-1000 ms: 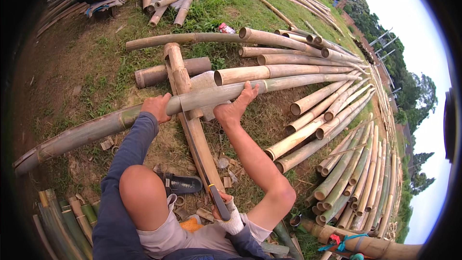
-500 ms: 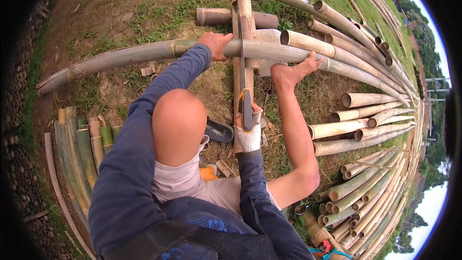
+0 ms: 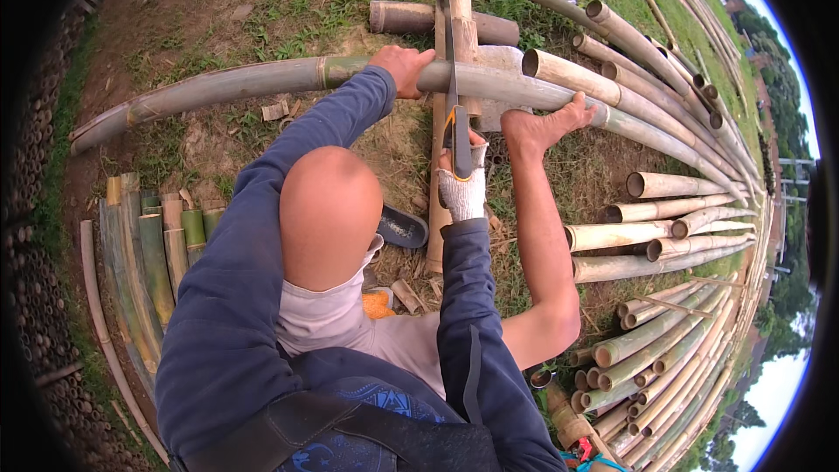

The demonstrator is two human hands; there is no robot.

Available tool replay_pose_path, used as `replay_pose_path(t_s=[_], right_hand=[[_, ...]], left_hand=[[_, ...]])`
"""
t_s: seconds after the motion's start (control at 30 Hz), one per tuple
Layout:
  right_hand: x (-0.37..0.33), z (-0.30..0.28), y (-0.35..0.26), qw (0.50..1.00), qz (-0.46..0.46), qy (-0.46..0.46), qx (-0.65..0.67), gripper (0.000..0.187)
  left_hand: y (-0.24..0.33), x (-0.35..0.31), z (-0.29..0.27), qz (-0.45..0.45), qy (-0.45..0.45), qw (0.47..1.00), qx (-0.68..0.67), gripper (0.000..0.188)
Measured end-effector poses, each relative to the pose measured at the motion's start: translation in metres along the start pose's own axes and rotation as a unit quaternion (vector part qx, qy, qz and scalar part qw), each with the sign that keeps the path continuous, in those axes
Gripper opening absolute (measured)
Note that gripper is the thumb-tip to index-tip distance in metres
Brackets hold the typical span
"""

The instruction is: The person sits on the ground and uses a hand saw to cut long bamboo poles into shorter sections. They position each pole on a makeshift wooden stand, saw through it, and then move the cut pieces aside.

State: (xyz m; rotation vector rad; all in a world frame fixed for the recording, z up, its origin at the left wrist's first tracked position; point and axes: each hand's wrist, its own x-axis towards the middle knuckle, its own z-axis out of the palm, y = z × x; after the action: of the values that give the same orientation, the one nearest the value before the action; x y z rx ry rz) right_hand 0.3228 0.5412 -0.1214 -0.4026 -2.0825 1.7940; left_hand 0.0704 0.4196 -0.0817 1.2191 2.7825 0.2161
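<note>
"Grey bamboo! Where was that long pole (image 3: 498,86)?"

"It lay across a pale bamboo stand (image 3: 437,210), in front of the person. One end stuck out far to the left."

"What did the left hand (image 3: 402,68) do?"

"It was bare, and its fingers were wrapped around the pole, just left of the saw blade (image 3: 451,44)."

"And the right hand (image 3: 464,177)?"

"It wore a white glove. Its fingers were curled tight around the saw handle (image 3: 461,144), which was dark with an orange edge. The blade went right across the pole, but I couldn't tell how deep it had cut."

"Did anything else touch the pole?"

"Yes, the bare right foot (image 3: 549,129) was on it, right of the blade. A black sandal (image 3: 404,227) sat near the left knee (image 3: 330,210). Lots of other poles (image 3: 612,236) lay on the right."
</note>
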Motion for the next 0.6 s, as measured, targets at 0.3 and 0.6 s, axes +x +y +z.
replay_pose_path(t_s=[0.3,0.6], right_hand=[[-0.214,-0.049,-0.027,0.991,-0.035,0.036,-0.124,0.052],[-0.027,0.001,0.006,0.996,-0.041,0.033,-0.071,0.049]], left_hand=[[-0.008,0.005,0.003,0.002,-0.038,0.999,0.006,0.074],[-0.001,-0.001,-0.006,-0.002,-0.011,1.0,-0.013,0.069]])
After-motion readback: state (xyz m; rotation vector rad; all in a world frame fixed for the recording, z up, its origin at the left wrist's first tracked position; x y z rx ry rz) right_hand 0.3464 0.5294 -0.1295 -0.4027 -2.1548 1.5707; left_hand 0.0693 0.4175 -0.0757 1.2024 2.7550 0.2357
